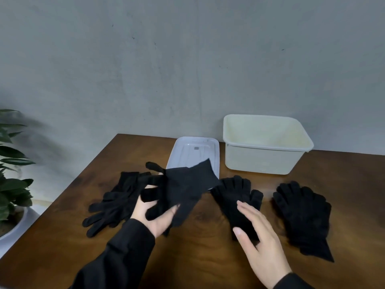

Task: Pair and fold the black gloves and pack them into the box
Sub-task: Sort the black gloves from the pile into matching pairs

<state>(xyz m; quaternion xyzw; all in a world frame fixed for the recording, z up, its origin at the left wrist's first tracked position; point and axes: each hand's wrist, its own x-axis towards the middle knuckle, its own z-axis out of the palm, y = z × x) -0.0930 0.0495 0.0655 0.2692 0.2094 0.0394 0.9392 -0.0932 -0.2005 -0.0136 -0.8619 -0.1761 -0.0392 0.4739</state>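
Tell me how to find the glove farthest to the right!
Start at the cream plastic box on the wooden table. Just in front of it, towards the right edge, lies a thick knit glove. Unlike its neighbours, no hand touches it, and it lies apart.

Bare table (198,257) lies near; gloves (302,213) and lid (193,151) flank the open box (264,142).

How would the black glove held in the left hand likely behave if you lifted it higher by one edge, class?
The held glove would probably flop: it already drapes and creases over the left hand, its fingers dangling. It looks thin, so it is likely light. Being soft cloth, it should not roll or break, though it might slide off an open palm.
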